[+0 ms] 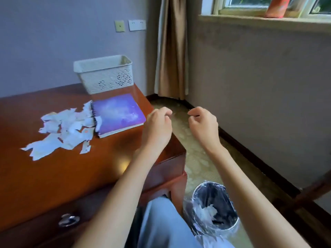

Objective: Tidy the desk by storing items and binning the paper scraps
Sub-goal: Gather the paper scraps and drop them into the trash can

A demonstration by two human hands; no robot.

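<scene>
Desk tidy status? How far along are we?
Started: some white scraps already lie in the lined bin. In hand: nothing visible; left hand and right hand hover, loosely curled. Left: the scrap pile on the desk, and the purple notebook outside the white basket.

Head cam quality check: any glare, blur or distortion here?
Head view: warm glare spot on the desk; drawer handle and bin at the bottom are smeared; notebook, left hand and right hand fairly sharp; wide-angle lens tilts the curtain and window sill.
</scene>
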